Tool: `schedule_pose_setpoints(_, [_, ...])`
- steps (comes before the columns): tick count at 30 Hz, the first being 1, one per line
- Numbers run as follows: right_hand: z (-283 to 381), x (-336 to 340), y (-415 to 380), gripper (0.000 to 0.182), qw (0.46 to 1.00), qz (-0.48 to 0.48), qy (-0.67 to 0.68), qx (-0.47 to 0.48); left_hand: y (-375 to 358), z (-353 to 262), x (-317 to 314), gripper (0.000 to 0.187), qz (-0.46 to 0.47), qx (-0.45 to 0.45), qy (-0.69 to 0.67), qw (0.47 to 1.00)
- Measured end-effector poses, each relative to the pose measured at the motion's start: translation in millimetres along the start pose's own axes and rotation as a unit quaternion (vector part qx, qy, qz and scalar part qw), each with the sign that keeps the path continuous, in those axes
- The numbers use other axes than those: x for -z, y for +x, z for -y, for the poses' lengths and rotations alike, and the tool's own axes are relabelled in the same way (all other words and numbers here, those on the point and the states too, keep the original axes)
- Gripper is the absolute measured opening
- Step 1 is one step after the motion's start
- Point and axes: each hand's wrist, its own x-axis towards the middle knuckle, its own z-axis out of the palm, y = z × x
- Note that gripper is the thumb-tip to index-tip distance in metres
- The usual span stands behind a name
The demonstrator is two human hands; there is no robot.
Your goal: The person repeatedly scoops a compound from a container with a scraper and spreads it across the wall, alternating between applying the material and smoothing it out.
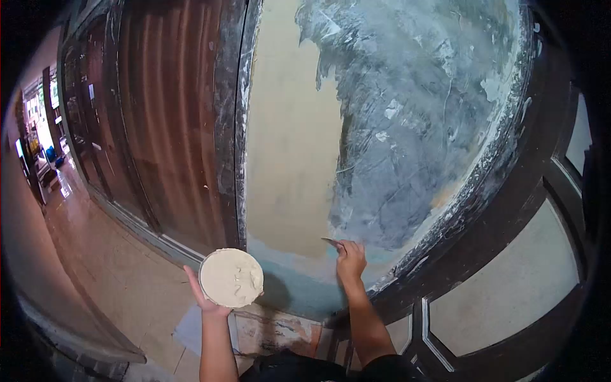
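My left hand [203, 297] supports a round tub of cream-coloured putty [231, 277] from below, with the thumb along its left side. The putty fills the tub to near the rim, and its surface is marked with small ridges. In my right hand [351, 261] is a putty knife [331, 242], its thin blade pointing left at the wall. The blade is close to the lower edge of a smooth cream coat [289, 159] on the wall's left part. To the right, the wall is patchy grey-blue plaster [407, 146] with white smears.
A dark frame and reddish-brown curtained panels [168, 114] stand left of the wall. On the right is a dark wooden door [503, 254] with pale panels. A white sheet [191, 331] lies on the tiled floor [121, 261] below the tub.
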Motion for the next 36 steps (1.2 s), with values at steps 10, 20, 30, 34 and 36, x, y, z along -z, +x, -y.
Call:
schedule_pose_setpoints(10, [9.2,-8.1,10.5,0.021,1.0,0.009,-0.008,0.006,24.7,-14.7,-6.7,0.104,0.051,0.037,0.04,0.997])
schedule_pose_setpoints(20, [12.0,-11.2,-18.8,0.011,0.996,0.074,-0.031,-0.029,50.9,-5.1,-5.8,0.105,0.026,0.059,0.07,0.996])
schedule_pose_setpoints(30, [112.2,157.6,94.9,0.031,0.936,0.022,0.114,0.333,60.5,39.8,-67.3,0.113,0.084,0.156,0.016,0.984])
schedule_pose_setpoints(34, [135.7,192.3,90.3,0.035,0.881,0.14,0.11,0.438,66.5,51.2,-73.4,0.11,0.083,0.144,0.023,0.986])
schedule_pose_setpoints(36, [135.2,192.8,86.4,0.035,0.868,0.16,0.074,0.464,65.6,53.9,-80.3,0.109,0.076,0.143,0.014,0.987])
